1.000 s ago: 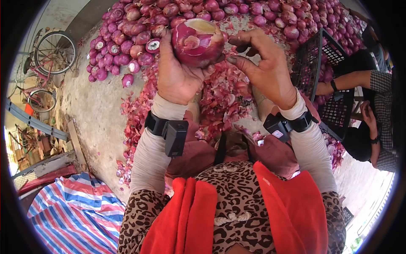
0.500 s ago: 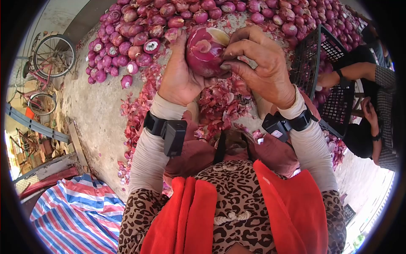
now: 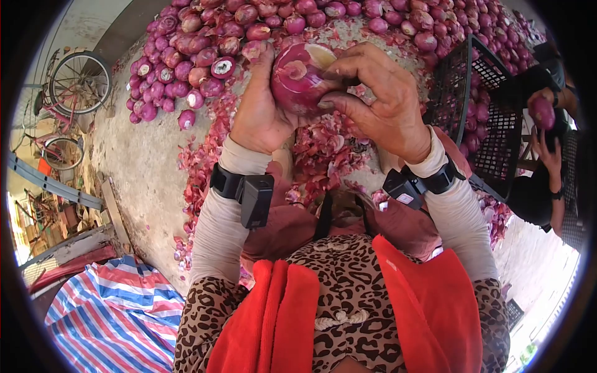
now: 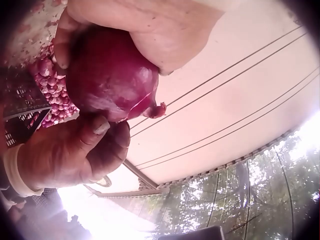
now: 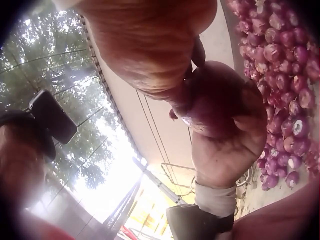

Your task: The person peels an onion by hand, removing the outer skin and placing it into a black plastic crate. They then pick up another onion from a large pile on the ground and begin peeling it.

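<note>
A large red onion (image 3: 295, 87) sits in my left hand (image 3: 258, 121), gripped between thumb and fingers. Part of its outer skin is torn off, and a pale patch shows at the upper right. My right hand (image 3: 392, 102) has its thumb and curled fingers at the onion's right side, pinching its skin. From the left wrist view, the right thumb (image 4: 97, 127) presses at the lower side of the onion (image 4: 112, 75), and a small flap of skin (image 4: 157, 110) sticks out. The left palm (image 5: 220, 155) supports it in the right wrist view.
Many red onions (image 3: 199, 40) are heaped on the floor ahead. Loose onion skins (image 3: 323, 152) lie between my feet. A black plastic crate (image 3: 451, 93) with onions stands at the right; beside it another person's hand holds an onion (image 3: 542, 113). A striped sheet (image 3: 118, 311) lies at lower left.
My right hand was apart from the onion and has come onto its right side. The onion has turned, its pale patch now farther right. The other person has lifted an onion.
</note>
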Tool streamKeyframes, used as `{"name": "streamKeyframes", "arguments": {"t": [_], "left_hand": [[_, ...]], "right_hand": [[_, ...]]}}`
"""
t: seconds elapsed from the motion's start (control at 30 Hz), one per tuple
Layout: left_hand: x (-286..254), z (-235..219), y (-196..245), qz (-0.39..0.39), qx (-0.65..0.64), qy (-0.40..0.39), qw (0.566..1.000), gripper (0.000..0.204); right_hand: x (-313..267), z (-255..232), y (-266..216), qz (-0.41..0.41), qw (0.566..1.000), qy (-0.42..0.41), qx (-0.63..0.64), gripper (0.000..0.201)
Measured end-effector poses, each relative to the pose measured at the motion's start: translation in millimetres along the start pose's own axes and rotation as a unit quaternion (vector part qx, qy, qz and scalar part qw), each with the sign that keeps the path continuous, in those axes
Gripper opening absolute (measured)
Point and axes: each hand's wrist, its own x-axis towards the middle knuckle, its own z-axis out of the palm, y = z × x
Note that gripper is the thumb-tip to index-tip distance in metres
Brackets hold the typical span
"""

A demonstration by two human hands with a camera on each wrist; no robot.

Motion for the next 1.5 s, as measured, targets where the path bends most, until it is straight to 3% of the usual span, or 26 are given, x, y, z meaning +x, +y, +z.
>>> {"name": "streamKeyframes", "arguments": {"t": [0.13,0.2,0.3,0.37,0.47,0.6,0.9,1.1,1.2,1.27,1.37,1.5], "left_hand": [[0,4,0,0.008,0.013,0.02,1.0,0.06],[-1,5,-1,0.005,0.012,0.028,1.0,0.059],[0,3,0,0.008,0.018,0.054,0.998,0.058],[2,-4,1,-0.005,-0.017,-0.042,0.999,0.058],[3,0,0,0.007,-0.029,-0.013,0.999,0.066],[1,2,2,0.001,-0.022,-0.031,0.999,0.066],[-2,4,-1,0.04,0.075,0.056,0.995,0.074],[-4,9,-2,0.06,0.137,-0.017,0.989,0.073],[-3,7,-3,0.091,0.103,-0.026,0.99,0.065],[-2,-4,-2,0.07,0.109,-0.069,0.989,0.057],[-7,1,-2,0.1,0.171,-0.038,0.979,0.06],[-6,8,-1,0.099,0.111,-0.056,0.987,0.065]], "right_hand": [[0,-2,2,0.005,1.0,0.002,0.016,0.033],[-1,-7,3,-0.025,0.997,-0.041,-0.062,0.034],[0,-4,4,-0.029,0.999,-0.014,-0.02,0.034],[1,-2,2,-0.012,1.0,-0.002,-0.018,0.033],[2,-2,3,-0.004,1.0,0.01,-0.023,0.033],[1,-2,5,-0.003,1.0,0.004,-0.008,0.035],[2,-3,0,-0.004,1.0,0.002,-0.008,0.025],[3,-9,2,-0.008,0.999,-0.014,-0.035,0.025],[3,-7,-1,0.043,0.999,0.024,0.013,0.028],[4,-10,1,0.015,1.0,0.018,-0.01,0.031],[3,-13,2,-0.01,0.999,0.005,-0.041,0.033],[1,-6,4,-0.027,0.996,0.044,-0.077,0.035]]}}
